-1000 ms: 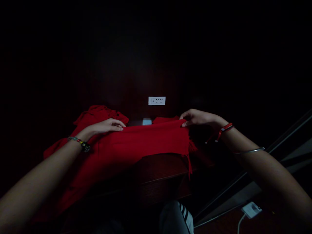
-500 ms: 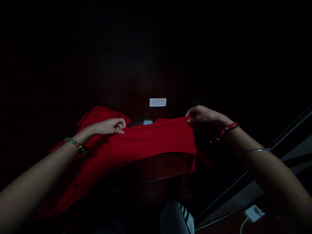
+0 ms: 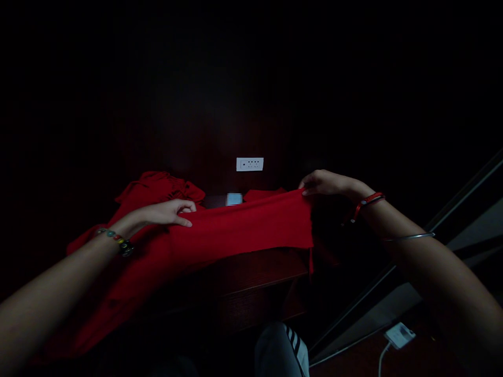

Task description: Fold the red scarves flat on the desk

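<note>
Red cloth (image 3: 243, 225) spans dark table (image 3: 255, 272) below wall socket (image 3: 250, 164).

We see the red cloth (image 3: 243, 225) as matt, soft-looking fabric, smooth where it is stretched and rough where it bunches into folds. On the worktop (image 3: 251, 277) we make out dark wood with faint grain and a dull sheen. The socket plate (image 3: 250, 164) looks like smooth plastic. We also note a shiny metal bangle (image 3: 412, 237), glossy beads (image 3: 115, 236) and matt cloth trousers (image 3: 275, 350).
</note>
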`<state>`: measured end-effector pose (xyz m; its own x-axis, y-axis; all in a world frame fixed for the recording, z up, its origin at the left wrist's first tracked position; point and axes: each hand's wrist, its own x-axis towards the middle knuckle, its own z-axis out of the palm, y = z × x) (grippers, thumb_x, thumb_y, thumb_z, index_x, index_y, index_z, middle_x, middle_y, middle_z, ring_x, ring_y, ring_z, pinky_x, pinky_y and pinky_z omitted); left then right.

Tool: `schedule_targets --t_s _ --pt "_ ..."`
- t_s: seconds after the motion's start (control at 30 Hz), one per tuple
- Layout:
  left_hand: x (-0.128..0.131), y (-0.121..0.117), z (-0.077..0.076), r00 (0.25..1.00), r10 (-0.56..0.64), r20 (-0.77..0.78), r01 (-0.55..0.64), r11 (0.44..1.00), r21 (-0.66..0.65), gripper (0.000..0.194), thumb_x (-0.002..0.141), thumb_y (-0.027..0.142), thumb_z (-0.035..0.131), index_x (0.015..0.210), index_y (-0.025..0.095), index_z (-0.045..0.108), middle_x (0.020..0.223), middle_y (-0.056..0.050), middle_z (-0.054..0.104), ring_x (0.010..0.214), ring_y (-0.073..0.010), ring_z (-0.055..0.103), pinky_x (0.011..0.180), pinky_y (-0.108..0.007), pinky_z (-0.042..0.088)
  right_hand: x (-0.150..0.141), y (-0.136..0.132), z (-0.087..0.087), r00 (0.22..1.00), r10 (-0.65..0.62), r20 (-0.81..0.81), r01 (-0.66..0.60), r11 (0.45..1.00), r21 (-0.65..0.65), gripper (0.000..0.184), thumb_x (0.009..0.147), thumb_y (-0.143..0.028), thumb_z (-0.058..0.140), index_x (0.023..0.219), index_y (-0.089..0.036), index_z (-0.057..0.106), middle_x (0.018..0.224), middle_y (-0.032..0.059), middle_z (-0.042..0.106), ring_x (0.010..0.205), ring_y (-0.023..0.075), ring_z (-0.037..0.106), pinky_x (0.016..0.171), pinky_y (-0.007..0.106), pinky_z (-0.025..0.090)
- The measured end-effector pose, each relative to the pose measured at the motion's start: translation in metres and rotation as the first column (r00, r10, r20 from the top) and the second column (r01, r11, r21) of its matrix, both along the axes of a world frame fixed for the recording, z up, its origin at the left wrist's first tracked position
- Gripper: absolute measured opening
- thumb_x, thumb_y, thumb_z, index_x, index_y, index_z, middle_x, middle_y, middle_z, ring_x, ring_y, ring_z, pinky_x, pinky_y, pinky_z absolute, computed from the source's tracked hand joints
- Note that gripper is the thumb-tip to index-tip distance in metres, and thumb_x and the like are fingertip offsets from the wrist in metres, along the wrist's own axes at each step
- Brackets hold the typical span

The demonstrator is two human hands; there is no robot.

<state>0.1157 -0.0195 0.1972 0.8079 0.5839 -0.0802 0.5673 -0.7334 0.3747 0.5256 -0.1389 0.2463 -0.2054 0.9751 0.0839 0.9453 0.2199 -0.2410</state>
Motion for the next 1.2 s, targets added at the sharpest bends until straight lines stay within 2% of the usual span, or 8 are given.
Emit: schedule_targets --t_s 0.2,0.47,0.57,0.73,0.83,0.93,1.0,1.2 --pt "-0.005 0.007 0.012 0.997 0.072 0.005 -0.072 0.993 0.095 0.042 0.058 0.041 0.060 0.091 0.016 0.055 0.071 0.003 0.050 0.063 -0.0113 0.046 0.057 -0.019 0.033 -0.008 -0.006 -0.002 0.990 0.013 -0.140 -0.026 0.995 -0.095 0.032 0.066 -0.043 0.057 0.078 -0.014 0.063 0.072 0.0030 0.062 0.065 0.0149 0.055 0.061 0.026 0.040" --pt "-0.014 -0.007 0.047 0.998 0.055 0.025 -0.055 0.998 0.000 0.035 0.068 0.045 0.052 0.090 0.018 0.060 0.091 0.001 0.058 0.084 -0.0162 0.052 0.070 -0.021 0.038 0.014 0.004 -0.015 0.959 -0.001 -0.282 -0.032 0.993 -0.111 0.039 0.067 -0.045 0.058 0.089 -0.013 0.063 0.078 0.0051 0.063 0.069 0.0144 0.055 0.064 0.027 0.041" --pt "-0.005 0.023 0.022 0.997 0.061 -0.044 -0.059 0.997 0.042 0.031 0.071 0.040 0.051 0.090 0.017 0.059 0.092 0.000 0.060 0.084 -0.0157 0.053 0.071 -0.021 0.039 0.014 0.039 -0.045 0.981 -0.014 -0.192 -0.008 0.993 -0.116 0.031 0.070 -0.034 0.056 0.092 -0.012 0.063 0.083 0.0062 0.064 0.073 0.0149 0.055 0.065 0.026 0.041" --pt "0.026 0.067 -0.067 0.918 0.304 -0.257 -0.212 0.920 0.330 0.029 0.071 0.023 0.053 0.100 0.018 0.057 0.099 -0.005 0.060 0.090 -0.0171 0.053 0.076 -0.024 0.040 -0.021 0.091 -0.120 0.965 -0.241 0.099 0.245 0.969 -0.020 0.022 0.072 -0.010 0.050 0.089 -0.011 0.063 0.088 0.0099 0.064 0.079 0.0171 0.057 0.068 0.023 0.041" --pt "0.039 0.061 -0.110 0.895 0.373 -0.244 -0.256 0.878 0.405 0.043 0.072 0.019 0.052 0.115 0.019 0.048 0.114 -0.013 0.051 0.104 -0.0256 0.047 0.082 -0.037 0.038 -0.042 0.099 -0.157 0.950 -0.288 0.122 0.283 0.958 0.055 0.023 0.076 -0.011 0.046 0.094 -0.013 0.061 0.096 0.0129 0.061 0.088 0.0200 0.055 0.072 0.025 0.040" --pt "0.043 0.037 -0.130 0.929 0.341 -0.141 -0.218 0.815 0.537 0.041 0.080 0.018 0.042 0.121 0.020 0.043 0.124 -0.015 0.041 0.113 -0.0280 0.038 0.090 -0.045 0.031 -0.050 0.091 -0.175 0.937 -0.326 0.127 0.308 0.941 0.142 0.027 0.080 -0.015 0.043 0.104 -0.013 0.056 0.109 0.0155 0.054 0.098 0.0230 0.050 0.078 0.031 0.039" --pt "0.040 0.019 -0.135 0.974 0.214 -0.080 -0.125 0.791 0.598 0.036 0.081 0.021 0.043 0.117 0.019 0.047 0.125 -0.014 0.040 0.115 -0.0268 0.036 0.093 -0.043 0.028 -0.049 0.078 -0.180 0.960 -0.263 0.096 0.240 0.950 0.201 0.028 0.081 -0.017 0.042 0.107 -0.014 0.053 0.112 0.0141 0.051 0.101 0.0210 0.047 0.083 0.031 0.037" --pt "0.023 -0.013 -0.148 0.987 -0.117 -0.107 0.150 0.909 0.390 0.037 0.082 0.036 0.045 0.114 0.019 0.048 0.112 -0.009 0.050 0.097 -0.0198 0.051 0.081 -0.030 0.042 -0.038 0.013 -0.198 0.965 0.261 0.015 -0.258 0.945 0.200 0.024 0.083 -0.021 0.042 0.103 -0.017 0.055 0.102 0.0078 0.057 0.095 0.0159 0.051 0.085 0.029 0.040"
